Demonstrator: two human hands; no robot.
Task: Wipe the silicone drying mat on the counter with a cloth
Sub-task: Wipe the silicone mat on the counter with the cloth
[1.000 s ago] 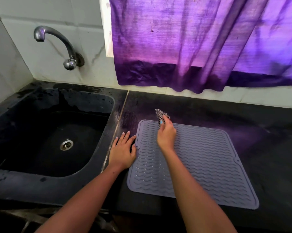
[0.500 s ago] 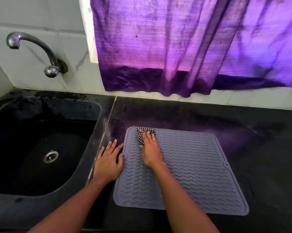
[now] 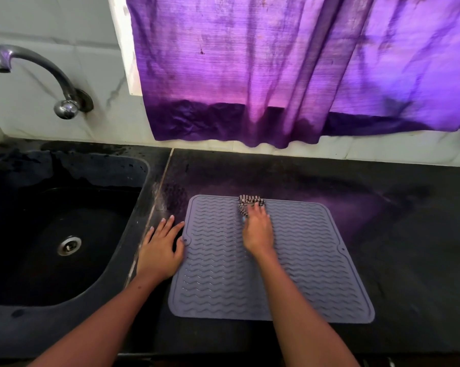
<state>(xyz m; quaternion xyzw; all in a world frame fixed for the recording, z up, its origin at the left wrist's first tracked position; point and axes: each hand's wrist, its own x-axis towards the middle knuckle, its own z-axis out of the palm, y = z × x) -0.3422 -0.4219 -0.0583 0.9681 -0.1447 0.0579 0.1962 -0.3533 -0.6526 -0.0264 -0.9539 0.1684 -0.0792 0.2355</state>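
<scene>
A grey silicone drying mat point(image 3: 316, 260) with wavy ridges lies flat on the black counter point(image 3: 408, 234). My right hand point(image 3: 258, 230) presses a small black-and-white checked cloth point(image 3: 248, 203) onto the mat near the middle of its far edge; the fingers cover most of the cloth. My left hand point(image 3: 161, 250) lies flat on the counter, fingers spread, touching the mat's left edge beside its small tab.
A black sink point(image 3: 51, 234) with a metal drain sits left of the mat. A chrome tap point(image 3: 38, 75) juts from the tiled wall above it. A purple curtain point(image 3: 276, 75) hangs over the back of the counter.
My right hand lowered the cloth onto the mat's far left corner, then slid it right along the far edge. My left hand stayed at the mat's left edge.
</scene>
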